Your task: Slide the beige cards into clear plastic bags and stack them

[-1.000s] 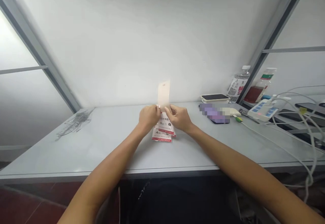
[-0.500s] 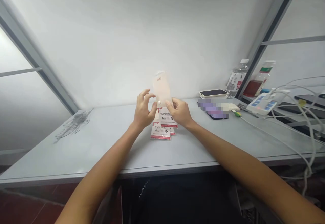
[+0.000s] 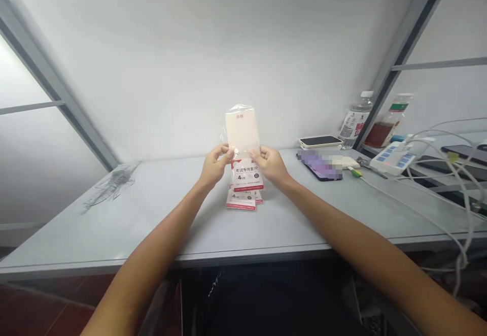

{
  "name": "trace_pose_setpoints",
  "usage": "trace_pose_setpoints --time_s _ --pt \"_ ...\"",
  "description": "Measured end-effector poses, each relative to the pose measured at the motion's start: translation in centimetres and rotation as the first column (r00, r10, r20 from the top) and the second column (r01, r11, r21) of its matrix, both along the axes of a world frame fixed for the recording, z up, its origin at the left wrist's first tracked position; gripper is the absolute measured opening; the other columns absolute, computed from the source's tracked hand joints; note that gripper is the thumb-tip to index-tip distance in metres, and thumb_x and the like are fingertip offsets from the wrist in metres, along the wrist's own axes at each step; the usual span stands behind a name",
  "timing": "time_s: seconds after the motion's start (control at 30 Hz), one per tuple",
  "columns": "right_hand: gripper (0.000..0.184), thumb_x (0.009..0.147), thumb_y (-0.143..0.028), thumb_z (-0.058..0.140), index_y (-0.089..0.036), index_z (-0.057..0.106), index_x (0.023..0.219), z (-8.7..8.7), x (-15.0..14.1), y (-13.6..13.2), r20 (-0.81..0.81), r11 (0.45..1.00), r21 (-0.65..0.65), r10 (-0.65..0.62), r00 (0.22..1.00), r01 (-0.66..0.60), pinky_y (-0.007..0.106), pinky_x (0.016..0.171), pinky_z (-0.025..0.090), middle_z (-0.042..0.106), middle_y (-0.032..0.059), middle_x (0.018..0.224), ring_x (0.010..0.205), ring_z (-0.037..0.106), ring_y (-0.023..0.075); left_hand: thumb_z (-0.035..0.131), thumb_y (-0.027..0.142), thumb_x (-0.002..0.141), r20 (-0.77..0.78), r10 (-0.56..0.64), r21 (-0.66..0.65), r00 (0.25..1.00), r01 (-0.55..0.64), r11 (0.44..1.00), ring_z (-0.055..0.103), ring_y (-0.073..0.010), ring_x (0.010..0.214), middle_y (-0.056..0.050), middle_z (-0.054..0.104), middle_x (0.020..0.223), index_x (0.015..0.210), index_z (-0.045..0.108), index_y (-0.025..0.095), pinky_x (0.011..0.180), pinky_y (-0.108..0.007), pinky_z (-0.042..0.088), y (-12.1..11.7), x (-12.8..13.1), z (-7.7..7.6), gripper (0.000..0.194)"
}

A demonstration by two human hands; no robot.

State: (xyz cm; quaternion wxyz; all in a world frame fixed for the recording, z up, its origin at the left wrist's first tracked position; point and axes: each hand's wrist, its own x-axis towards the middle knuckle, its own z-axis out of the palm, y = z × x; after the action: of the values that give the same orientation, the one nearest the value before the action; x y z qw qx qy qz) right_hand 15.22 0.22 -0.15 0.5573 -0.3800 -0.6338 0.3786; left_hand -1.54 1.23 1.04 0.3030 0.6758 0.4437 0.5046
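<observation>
Both hands are pinching: my left hand (image 3: 215, 167) and right hand (image 3: 270, 166) grip a clear sleeve (image 3: 242, 132) upright above red-edged packets (image 3: 241, 200) on the table (image 3: 114, 234).

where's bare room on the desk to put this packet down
Widest free patch: the grey desk, between the crumpled clear plastic and the red-edged packets, left of your left hand. A narrower one lies below the phone, above your right forearm. Crowded: the right end, with the power strip and white cables.
</observation>
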Motion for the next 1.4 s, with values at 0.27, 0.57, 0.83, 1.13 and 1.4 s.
trace_pose_setpoints --time_s 0.27,0.57,0.83,1.13,1.4 --pt "0.018 0.086 -0.031 0.048 -0.014 0.056 0.086 0.5 2.7 2.4 0.004 0.973 -0.195 -0.128 0.992 0.126 0.023 0.057 0.05 0.069 0.0093 0.083 0.064 0.065 0.0133 0.054 0.041 0.071 0.177 0.175 -0.146 0.968 -0.15 0.978 0.058 -0.0135 0.069 -0.004 0.061 0.076 0.067 0.049 0.016 0.065 -0.028 0.048 1.8 -2.8 0.6 0.025" --pt "0.017 0.069 -0.013 0.062 -0.013 0.053 0.083 -2.6 6.3 5.7 0.567 0.842 -0.315 -0.203 0.798 0.438 0.026 0.052 0.043 0.067 0.0127 0.074 0.068 0.064 0.0213 0.062 0.022 0.055 -0.741 0.227 -0.248 0.632 -0.573 0.781 0.061 -0.0266 0.07 -0.01 0.061 0.06 0.054 0.047 0.019 0.058 -0.033 0.042 3.7 -8.1 -0.2 0.015" --pt "0.025 0.058 -0.015 0.071 -0.014 0.052 0.075 -2.8 7.6 6.0 0.81 0.771 -0.105 -0.3 0.503 0.628 0.035 0.065 0.042 0.062 0.0199 0.085 0.091 0.059 0.0333 0.048 0.053 0.071 -0.84 0.107 -0.093 0.532 -0.335 0.938 0.061 -0.0247 0.074 -0.009 0.065 0.082 0.073 0.051 0.022 0.061 -0.032 0.041 1.7 -2.9 -1.2 0.031" --pt "0.03 0.075 -0.045 0.058 -0.017 0.056 0.085 -1.1 5.1 4.0 0.764 0.88 0.038 -0.332 0.553 0.474 0.028 0.063 0.04 0.063 0.0114 0.091 0.089 0.059 0.0236 0.038 0.034 0.081 -0.928 0.042 -0.029 0.37 -0.184 0.983 0.061 -0.0255 0.071 -0.013 0.062 0.07 0.063 0.054 0.018 0.059 -0.031 0.04 -0.3 0.5 -1.6 0.029" --pt "0.033 0.076 -0.048 0.057 -0.017 0.065 0.084 -0.6 0.6 0.4 0.362 0.946 -0.307 0.219 0.906 -0.106 0.024 0.05 0.045 0.068 0.0066 0.081 0.063 0.061 0.0166 0.027 0.033 0.088 -0.732 0.086 0.022 0.676 -0.103 0.994 0.055 -0.0178 0.057 -0.006 0.062 0.066 0.065 0.052 0.02 0.054 -0.029 0.039 -0.9 0.6 -1.2 0.036"
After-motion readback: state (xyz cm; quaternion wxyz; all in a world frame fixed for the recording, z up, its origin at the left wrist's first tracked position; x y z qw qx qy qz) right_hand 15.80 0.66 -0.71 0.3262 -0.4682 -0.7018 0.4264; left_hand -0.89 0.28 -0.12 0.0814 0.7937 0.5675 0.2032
